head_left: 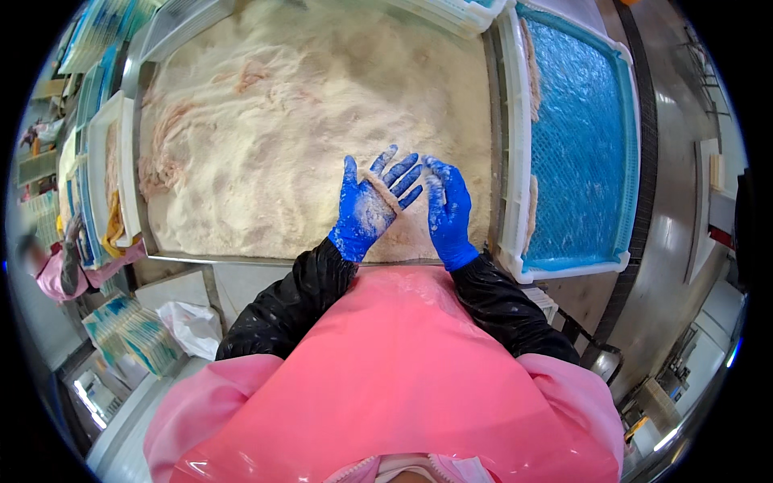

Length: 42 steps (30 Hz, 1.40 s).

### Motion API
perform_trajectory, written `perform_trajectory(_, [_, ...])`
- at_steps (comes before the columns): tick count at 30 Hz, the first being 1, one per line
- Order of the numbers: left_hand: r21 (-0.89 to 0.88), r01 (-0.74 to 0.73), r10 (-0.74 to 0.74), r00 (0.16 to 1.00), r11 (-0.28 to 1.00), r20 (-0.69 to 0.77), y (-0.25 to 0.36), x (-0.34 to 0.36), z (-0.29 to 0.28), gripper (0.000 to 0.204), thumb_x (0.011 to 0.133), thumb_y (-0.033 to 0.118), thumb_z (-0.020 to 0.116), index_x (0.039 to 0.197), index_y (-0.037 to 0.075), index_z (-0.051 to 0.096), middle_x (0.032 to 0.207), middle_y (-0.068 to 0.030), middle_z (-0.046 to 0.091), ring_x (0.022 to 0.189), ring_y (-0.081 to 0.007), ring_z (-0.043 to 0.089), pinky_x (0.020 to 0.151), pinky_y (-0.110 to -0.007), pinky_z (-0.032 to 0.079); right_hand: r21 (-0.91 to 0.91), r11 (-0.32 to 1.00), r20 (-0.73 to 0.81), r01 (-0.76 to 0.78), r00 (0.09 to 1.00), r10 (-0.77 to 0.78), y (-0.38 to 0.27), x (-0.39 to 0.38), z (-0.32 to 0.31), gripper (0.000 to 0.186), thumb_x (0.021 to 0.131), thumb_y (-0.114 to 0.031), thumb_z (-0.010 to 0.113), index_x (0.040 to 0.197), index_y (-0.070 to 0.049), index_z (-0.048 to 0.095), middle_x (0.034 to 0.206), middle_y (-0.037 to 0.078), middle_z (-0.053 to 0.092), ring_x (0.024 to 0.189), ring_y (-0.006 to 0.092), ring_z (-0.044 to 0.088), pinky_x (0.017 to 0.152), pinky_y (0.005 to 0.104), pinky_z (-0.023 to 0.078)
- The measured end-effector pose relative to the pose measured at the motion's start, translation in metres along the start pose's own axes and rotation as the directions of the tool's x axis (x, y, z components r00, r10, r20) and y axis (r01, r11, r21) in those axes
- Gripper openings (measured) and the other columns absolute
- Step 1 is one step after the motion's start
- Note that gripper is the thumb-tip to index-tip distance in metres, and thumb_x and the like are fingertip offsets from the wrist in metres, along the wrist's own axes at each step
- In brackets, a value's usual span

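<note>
A powder-coated strip point(385, 191) of what looks like meat or fish lies across the palm and finger bases of my left hand point(366, 211). That hand is palm up with its fingers spread, and its blue glove is dusted white. Just to its right, my right hand point(449, 211) is raised with its fingers stretched and slightly curved, nothing seen in it. Both hands are over a wide metal-edged bin of pale powder point(322, 193). Pinkish raw pieces point(165, 165) lie partly buried at the bin's left side.
Right of the bin stands a white-rimmed tray with a blue mesh lining point(580, 145); coated strips point(531, 72) line its left edge. A white crate point(109, 153) stands left of the bin. Another person in pink point(60, 270) is at the far left, near stacked trays point(133, 334).
</note>
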<state>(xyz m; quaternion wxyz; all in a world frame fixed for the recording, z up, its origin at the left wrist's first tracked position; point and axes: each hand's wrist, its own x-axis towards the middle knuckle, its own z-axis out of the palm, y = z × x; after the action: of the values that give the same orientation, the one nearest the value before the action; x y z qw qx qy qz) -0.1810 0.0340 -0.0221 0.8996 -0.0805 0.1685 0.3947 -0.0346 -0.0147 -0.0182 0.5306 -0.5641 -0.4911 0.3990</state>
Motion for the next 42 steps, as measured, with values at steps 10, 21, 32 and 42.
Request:
perform_trajectory(10, [0.415, 0.138, -0.074, 0.983, 0.899, -0.166, -0.041, 0.019, 0.013, 0.069, 0.099, 0.057, 0.03, 0.148, 0.009, 0.03, 0.147, -0.016, 0.038, 0.124, -0.0275, 0.049, 0.104, -0.039, 0.039, 0.469, 0.704, 0.263, -0.534, 0.845, 0.465, -0.029, -0.007, -0.074, 0.027, 0.096, -0.02, 0.055, 0.116, -0.002, 0.061, 0.078, 0.002, 0.056, 0.067, 0.0102, 0.052, 0.061, 0.0235, 0.043])
perform_trajectory(21, [0.686, 0.077, 0.215, 0.919, 0.724, -0.33, -0.036, 0.012, -0.056, 0.05, 0.1, 0.035, 0.038, 0.137, 0.002, 0.045, 0.127, -0.0186, 0.058, 0.114, -0.0267, 0.057, 0.101, -0.034, 0.041, -0.396, 0.916, -0.205, -0.071, 0.979, -0.013, -0.003, 0.049, -0.206, 0.029, 0.099, -0.019, 0.051, 0.121, -0.003, 0.059, 0.096, 0.011, 0.069, 0.08, 0.0166, 0.065, 0.068, 0.0286, 0.051])
perform_trajectory(32, [0.699, 0.101, 0.254, 0.887, 0.708, -0.386, -0.038, 0.016, -0.057, 0.05, 0.099, 0.036, 0.04, 0.137, 0.004, 0.047, 0.126, -0.0155, 0.06, 0.11, -0.0231, 0.06, 0.094, -0.031, 0.044, -0.511, 0.858, -0.113, 0.05, 0.986, -0.125, 0.06, 0.088, -0.214, 0.023, 0.089, -0.012, 0.056, 0.109, -0.003, 0.064, 0.096, 0.021, 0.065, 0.085, 0.0359, 0.064, 0.074, 0.0417, 0.051])
perform_trajectory(42, [0.922, 0.087, 0.477, 0.835, 0.378, -0.275, -0.029, -0.003, -0.052, 0.038, 0.098, 0.023, 0.048, 0.129, 0.002, 0.055, 0.103, -0.0099, 0.068, 0.088, -0.0171, 0.066, 0.079, -0.027, 0.05, 0.096, 0.989, -0.15, -0.11, 0.981, 0.124, -0.007, 0.042, -0.172, 0.03, 0.092, 0.002, 0.046, 0.118, -0.001, 0.062, 0.11, 0.011, 0.066, 0.089, 0.0153, 0.064, 0.076, 0.0293, 0.05])
